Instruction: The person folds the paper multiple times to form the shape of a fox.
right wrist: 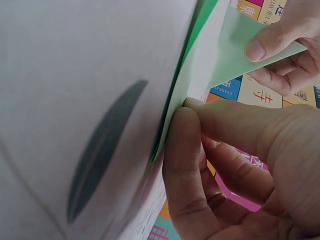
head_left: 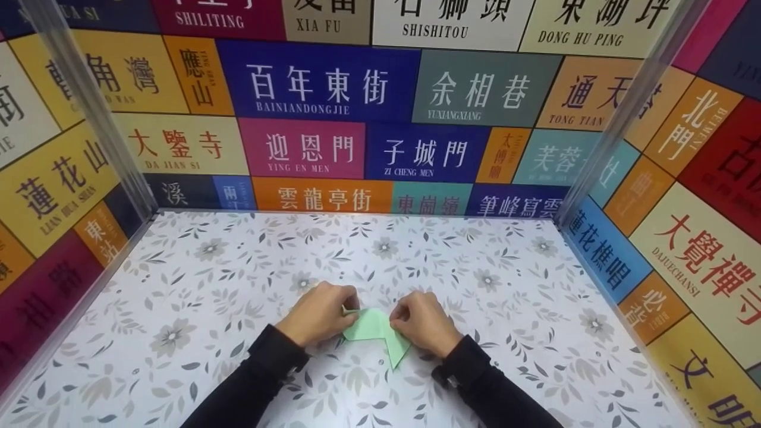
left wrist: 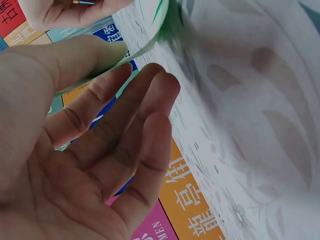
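Note:
A piece of folded light green paper lies between the two hands, with one pointed flap reaching toward the person. At its left end my left hand pinches a corner between thumb and forefinger; the left wrist view shows the other fingers loosely bent behind. My right hand has its thumb and forefinger on the right edge of the paper. Seen from the right wrist, the folded layers of the green paper stand on edge beside those fingertips, and the left hand grips the far corner.
The table has a white cover printed with grey leaves and flowers. Colourful sign-covered panels enclose it at the back, left and right. Clear strips run along the panel corners. Black bands circle both wrists.

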`<action>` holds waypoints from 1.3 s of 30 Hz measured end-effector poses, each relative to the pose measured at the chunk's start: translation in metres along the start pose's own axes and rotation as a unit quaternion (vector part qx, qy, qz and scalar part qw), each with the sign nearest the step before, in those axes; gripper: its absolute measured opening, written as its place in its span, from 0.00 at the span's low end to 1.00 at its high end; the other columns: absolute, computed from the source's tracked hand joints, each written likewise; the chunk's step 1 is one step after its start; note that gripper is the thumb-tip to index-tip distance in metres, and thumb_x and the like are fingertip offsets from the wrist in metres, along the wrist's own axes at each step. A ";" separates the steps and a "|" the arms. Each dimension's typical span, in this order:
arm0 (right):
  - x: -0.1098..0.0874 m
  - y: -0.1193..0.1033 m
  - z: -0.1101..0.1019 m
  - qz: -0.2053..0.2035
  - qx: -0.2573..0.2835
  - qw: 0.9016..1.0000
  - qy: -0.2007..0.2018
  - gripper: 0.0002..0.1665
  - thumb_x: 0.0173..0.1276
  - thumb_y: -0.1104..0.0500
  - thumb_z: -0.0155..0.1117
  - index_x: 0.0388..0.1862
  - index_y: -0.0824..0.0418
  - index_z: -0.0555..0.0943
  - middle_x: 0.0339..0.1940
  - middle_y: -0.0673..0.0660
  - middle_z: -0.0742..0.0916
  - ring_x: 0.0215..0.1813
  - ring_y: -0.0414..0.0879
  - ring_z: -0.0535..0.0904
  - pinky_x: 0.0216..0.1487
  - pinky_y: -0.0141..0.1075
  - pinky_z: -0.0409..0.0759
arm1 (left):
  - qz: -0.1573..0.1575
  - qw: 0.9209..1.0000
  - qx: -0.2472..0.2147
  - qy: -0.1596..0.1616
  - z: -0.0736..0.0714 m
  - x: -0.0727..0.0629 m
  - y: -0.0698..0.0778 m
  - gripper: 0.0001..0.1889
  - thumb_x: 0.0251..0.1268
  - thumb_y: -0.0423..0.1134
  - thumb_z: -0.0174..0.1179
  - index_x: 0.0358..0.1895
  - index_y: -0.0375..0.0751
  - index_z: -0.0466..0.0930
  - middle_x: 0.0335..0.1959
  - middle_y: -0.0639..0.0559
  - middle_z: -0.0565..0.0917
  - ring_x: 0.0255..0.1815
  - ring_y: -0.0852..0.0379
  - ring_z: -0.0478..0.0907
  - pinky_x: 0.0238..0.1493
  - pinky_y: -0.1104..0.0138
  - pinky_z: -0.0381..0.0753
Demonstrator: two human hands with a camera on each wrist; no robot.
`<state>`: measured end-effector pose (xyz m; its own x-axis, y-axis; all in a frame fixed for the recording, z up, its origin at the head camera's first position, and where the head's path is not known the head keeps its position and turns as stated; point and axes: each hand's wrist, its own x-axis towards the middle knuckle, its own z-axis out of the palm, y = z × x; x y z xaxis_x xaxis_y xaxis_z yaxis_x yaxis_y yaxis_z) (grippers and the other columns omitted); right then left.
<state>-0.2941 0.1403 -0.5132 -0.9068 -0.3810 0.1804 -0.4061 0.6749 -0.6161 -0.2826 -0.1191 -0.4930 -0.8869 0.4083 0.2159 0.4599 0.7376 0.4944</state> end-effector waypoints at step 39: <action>-0.001 -0.001 0.001 -0.007 -0.003 1.000 0.004 0.07 0.62 0.71 0.84 0.32 0.61 0.96 0.26 0.53 0.95 0.28 0.37 0.85 0.34 0.31 0.87 | 0.027 0.996 -0.078 -0.041 0.004 -0.001 0.000 0.12 0.55 0.25 0.76 0.41 0.42 0.92 0.43 0.48 0.99 0.46 0.49 0.98 0.52 0.56 0.99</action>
<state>-0.2927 0.1388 -0.5138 -0.9016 -0.3854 0.1964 -0.4203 0.6733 -0.6083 -0.2817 -0.1168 -0.4967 -0.8515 0.4923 0.1804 0.4895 0.6232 0.6099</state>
